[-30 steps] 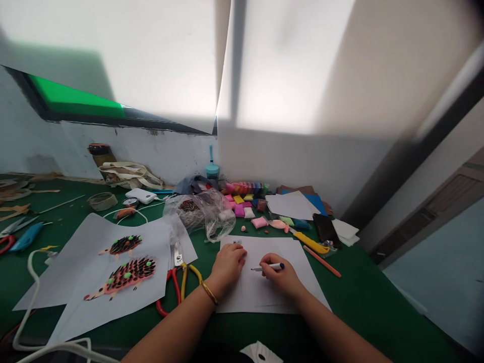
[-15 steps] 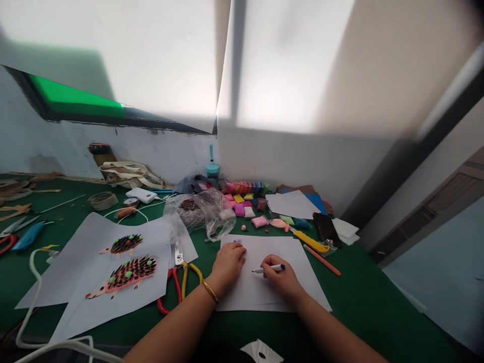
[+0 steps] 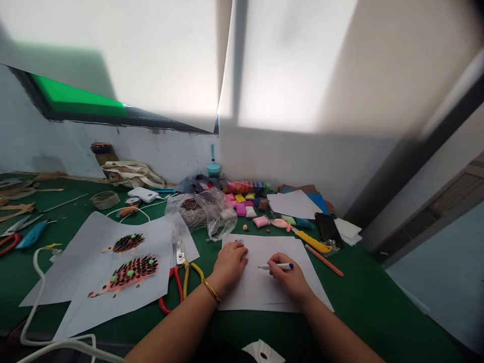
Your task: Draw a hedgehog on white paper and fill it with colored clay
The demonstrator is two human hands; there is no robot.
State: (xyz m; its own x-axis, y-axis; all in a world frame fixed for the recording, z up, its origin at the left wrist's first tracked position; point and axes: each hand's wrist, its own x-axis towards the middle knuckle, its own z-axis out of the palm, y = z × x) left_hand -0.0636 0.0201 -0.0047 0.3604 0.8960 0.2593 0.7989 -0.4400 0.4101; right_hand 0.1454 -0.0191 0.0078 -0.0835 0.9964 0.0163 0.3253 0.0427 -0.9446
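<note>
White paper (image 3: 260,297) lies on the green table in front of me. My left hand (image 3: 231,262) rests flat on its left side, with a gold bangle (image 3: 210,291) at the wrist. Between the fingers of my right hand (image 3: 290,279) is a marker pen (image 3: 278,266) with a white barrel and dark blue end, its tip pointing left over the paper. Any marks near the tip are too faint to make out. Scissors with red and yellow handles (image 3: 176,292) lie just left of my left forearm.
At left, a sheet carries two hedgehog pictures (image 3: 134,272) with dark spikes. Beyond my paper are a clear plastic bag (image 3: 219,217), several coloured clay packets (image 3: 241,209) and a yellow-handled tool (image 3: 313,242). An orange stick (image 3: 324,260) lies at right; a white cable (image 3: 36,282) curls at left.
My right hand has moved a little to the right across the paper with the marker pen. My left hand keeps its place on the sheet; the whole view has shifted slightly.
</note>
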